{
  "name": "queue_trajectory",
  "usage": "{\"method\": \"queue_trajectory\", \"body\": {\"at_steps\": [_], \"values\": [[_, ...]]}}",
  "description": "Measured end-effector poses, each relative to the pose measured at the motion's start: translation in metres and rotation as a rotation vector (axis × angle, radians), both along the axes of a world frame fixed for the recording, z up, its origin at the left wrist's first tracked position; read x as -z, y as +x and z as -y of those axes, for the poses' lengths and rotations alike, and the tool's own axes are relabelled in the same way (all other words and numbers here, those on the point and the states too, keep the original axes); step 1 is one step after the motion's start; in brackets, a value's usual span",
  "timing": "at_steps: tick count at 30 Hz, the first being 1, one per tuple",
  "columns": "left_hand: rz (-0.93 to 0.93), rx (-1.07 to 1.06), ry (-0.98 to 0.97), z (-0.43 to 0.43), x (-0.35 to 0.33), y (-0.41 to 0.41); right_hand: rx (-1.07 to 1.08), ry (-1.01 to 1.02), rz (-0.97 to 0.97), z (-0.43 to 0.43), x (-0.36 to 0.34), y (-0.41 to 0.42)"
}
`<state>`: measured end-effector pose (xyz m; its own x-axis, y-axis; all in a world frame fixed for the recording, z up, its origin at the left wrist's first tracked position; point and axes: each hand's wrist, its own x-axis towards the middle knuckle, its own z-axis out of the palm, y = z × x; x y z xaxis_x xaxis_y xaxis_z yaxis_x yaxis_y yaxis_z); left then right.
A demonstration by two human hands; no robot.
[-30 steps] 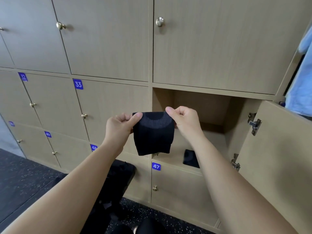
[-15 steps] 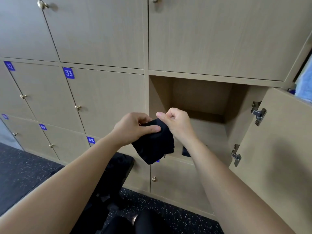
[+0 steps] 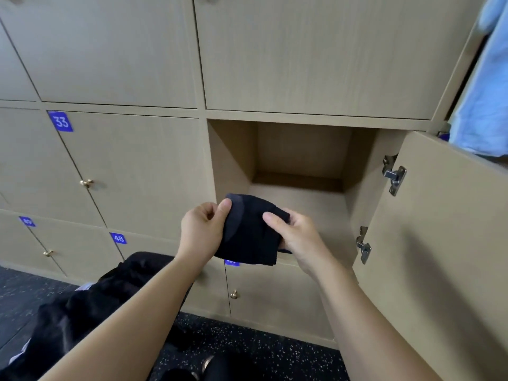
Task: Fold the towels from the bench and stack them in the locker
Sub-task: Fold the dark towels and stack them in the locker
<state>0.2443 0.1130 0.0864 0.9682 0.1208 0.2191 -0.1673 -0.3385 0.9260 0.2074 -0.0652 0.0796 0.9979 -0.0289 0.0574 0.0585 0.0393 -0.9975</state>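
Down at the lower left, a dark heap of fabric (image 3: 96, 306) lies well apart from the hands. Next, the left hand (image 3: 202, 232) pinches the left edge of the folded black towel (image 3: 247, 237), thumb on top. The right hand (image 3: 298, 236) grips its right edge (thumb over, fingers under). The towel hangs in the air at the front lip of the open locker (image 3: 233, 160), narrower than the mouth. Rightward, the locker door (image 3: 439, 243) stands swung wide, its hinge edge close by the right forearm.

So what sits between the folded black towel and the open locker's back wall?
Nothing: between the folded black towel and the back wall the head view shows only bare tan locker floor.
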Motion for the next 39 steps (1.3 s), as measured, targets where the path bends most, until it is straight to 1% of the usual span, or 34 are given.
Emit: {"method": "queue_trajectory", "body": {"at_steps": [2,5,7,9,10,12,14,17,20,22,27,31,35,39], "values": [[-0.025,0.015,0.015,0.010,0.010,0.000,0.119,-0.022,0.007,0.002,0.008,0.003],[-0.132,0.138,-0.004,0.020,0.020,0.003,0.219,-0.094,0.014,0.010,0.018,0.006],[-0.150,0.173,-0.022,0.026,0.028,0.007,0.212,-0.015,-0.007,0.017,0.023,0.005],[-0.152,0.145,-0.063,0.032,0.036,0.011,0.158,0.098,-0.078,0.023,0.030,0.004],[-0.167,0.126,-0.093,0.035,0.041,0.013,0.139,0.111,-0.108,0.025,0.036,0.003],[-0.204,0.101,-0.133,0.043,0.053,0.018,0.174,0.029,-0.121,0.029,0.050,0.002],[-0.235,0.099,-0.139,0.051,0.067,0.021,0.288,-0.040,-0.131,0.033,0.063,0.003],[-0.316,0.117,-0.148,0.058,0.094,0.030,0.420,-0.054,-0.183,0.039,0.085,0.007],[-0.440,0.194,-0.189,0.063,0.119,0.043,0.477,-0.098,-0.256,0.052,0.111,0.017],[-0.477,0.253,-0.172,0.070,0.132,0.054,0.504,-0.159,-0.293,0.063,0.127,0.027],[-0.416,0.250,-0.038,0.103,0.152,0.103,0.571,-0.256,-0.322,0.092,0.152,0.072],[-0.350,0.235,0.012,0.132,0.164,0.152,0.640,-0.396,-0.315,0.120,0.155,0.109],[-0.359,0.218,-0.008,0.152,0.178,0.181,0.673,-0.340,-0.339,0.137,0.166,0.135],[-0.371,0.209,-0.018,0.160,0.198,0.194,0.647,-0.307,-0.385,0.144,0.181,0.149]]}}
